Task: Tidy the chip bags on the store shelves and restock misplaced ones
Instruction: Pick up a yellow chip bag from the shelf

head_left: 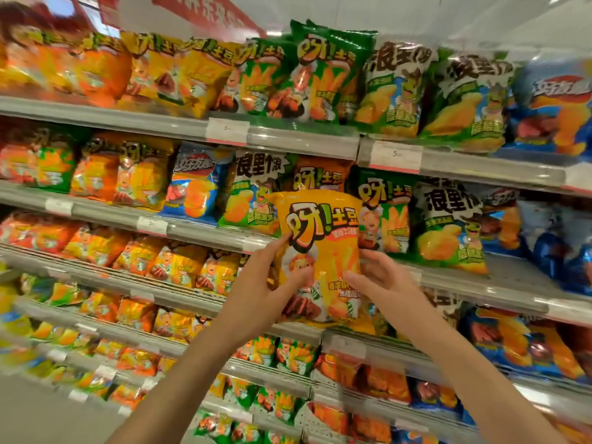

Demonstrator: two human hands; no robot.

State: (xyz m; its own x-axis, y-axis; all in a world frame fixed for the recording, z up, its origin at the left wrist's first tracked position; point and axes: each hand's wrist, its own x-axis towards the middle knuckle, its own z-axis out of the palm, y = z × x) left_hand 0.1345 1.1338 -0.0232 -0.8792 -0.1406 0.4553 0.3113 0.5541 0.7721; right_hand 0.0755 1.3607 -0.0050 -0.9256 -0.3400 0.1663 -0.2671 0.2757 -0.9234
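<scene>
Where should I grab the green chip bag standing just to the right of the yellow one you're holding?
Take the green chip bag by its two side edges near the middle, reaching straight in from the front. It stands upright facing out, puffy in the middle, with the black-and-white chip bag crowding its right side, so pinch gently.

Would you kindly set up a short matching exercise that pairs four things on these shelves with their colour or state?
Things:
1. Bag held in both hands
2. Bag at far right of top shelf
3. Tall bag sticking up on top shelf
4. Price tag on top shelf edge

Colour or state:
A. Blue
B. White
C. Yellow
D. Green

Pairs: 1-C, 2-A, 3-D, 4-B
</scene>
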